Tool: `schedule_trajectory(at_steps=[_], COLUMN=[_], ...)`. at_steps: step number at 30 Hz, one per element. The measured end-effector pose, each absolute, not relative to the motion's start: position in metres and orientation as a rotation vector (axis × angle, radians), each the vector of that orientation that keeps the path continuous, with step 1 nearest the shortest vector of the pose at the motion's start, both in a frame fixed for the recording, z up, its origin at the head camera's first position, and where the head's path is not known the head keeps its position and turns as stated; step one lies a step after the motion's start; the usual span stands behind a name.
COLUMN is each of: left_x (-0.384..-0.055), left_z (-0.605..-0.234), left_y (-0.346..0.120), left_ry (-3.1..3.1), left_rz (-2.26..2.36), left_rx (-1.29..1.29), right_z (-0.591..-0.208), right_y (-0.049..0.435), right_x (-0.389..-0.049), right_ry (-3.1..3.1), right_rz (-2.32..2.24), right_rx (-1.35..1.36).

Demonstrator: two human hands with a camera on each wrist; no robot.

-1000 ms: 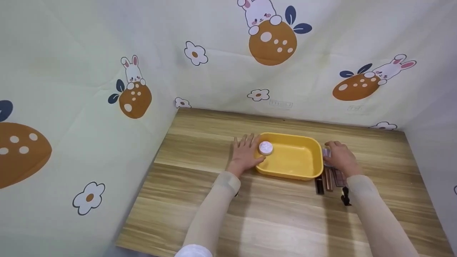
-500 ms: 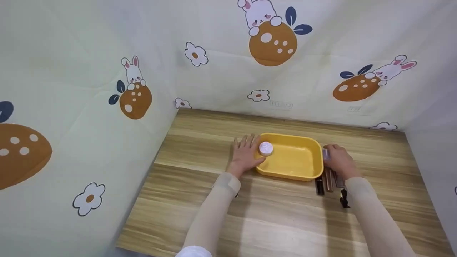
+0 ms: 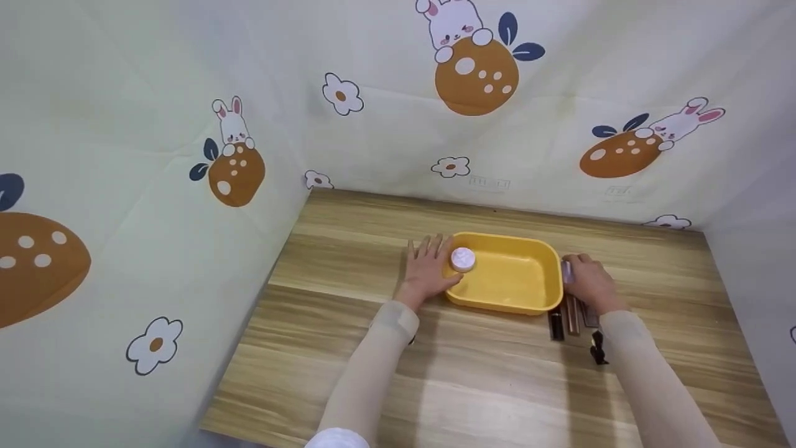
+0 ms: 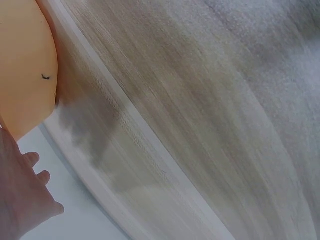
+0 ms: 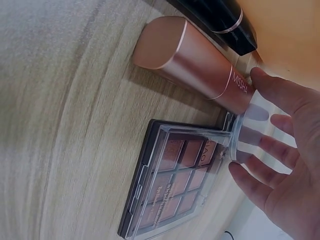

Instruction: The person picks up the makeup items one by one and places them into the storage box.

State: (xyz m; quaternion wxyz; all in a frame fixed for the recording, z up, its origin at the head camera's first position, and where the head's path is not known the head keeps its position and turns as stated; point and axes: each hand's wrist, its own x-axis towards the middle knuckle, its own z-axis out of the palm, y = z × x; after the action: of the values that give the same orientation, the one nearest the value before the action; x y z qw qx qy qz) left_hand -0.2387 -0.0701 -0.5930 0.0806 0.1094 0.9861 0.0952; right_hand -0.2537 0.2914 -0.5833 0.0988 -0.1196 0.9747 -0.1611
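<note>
My left hand (image 3: 426,271) rests with spread fingers at the left side of a yellow plastic bin (image 3: 504,308). Inside the bin's left end sits a small round white jar (image 3: 462,258). At the opposite end, my right hand (image 3: 592,283) has its thumb and fingers around a clear, round-edged container (image 5: 242,131); its full shape is partly hidden. Just below that hand lie a copper MISSHA tube (image 5: 197,62), a black tube with a metallic ring (image 5: 225,20) and an eyeshadow palette (image 5: 172,182) with a clear lid. The left wrist view catches only part of the left hand.
A small black item (image 3: 598,348) lies near the right forearm, its kind unclear. Something dark peeks out by the left sleeve (image 3: 367,367). Printed cloth walls (image 3: 373,143) enclose the back and sides of the wooden table (image 3: 497,386).
My right hand has shifted slightly left and lower, its fingers closing nearer around the clear container. The left hand and the bin stay practically where they were.
</note>
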Motion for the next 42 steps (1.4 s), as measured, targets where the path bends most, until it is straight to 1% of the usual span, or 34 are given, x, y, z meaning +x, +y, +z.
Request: schedule_trajectory(at_steps=[16,22,30,37,42], left_x=[-0.235,-0.237,-0.236,-0.236,-0.236], left_z=[-0.593,-0.594,-0.593,-0.591,-0.591], left_y=[-0.070,-0.070,-0.070,-0.070,-0.071], left_ry=[2.988,2.954,2.965,2.963,2.965], left_rz=[0.320,0.298,0.292,0.296,0.295], left_rx=[0.370,0.347,0.361,0.355,0.346], right_z=[-0.586,-0.586,-0.583,-0.576,-0.570], right_y=[0.292,0.292,0.294,0.294,0.295], right_x=[-0.250,-0.250,-0.250,-0.254,-0.255], right_ry=[2.919,2.916,2.906,2.883,2.912], right_rz=[-0.443,-0.438,-0.429,-0.446,-0.433], right_rx=[-0.406,-0.401,-0.410,-0.355,-0.389])
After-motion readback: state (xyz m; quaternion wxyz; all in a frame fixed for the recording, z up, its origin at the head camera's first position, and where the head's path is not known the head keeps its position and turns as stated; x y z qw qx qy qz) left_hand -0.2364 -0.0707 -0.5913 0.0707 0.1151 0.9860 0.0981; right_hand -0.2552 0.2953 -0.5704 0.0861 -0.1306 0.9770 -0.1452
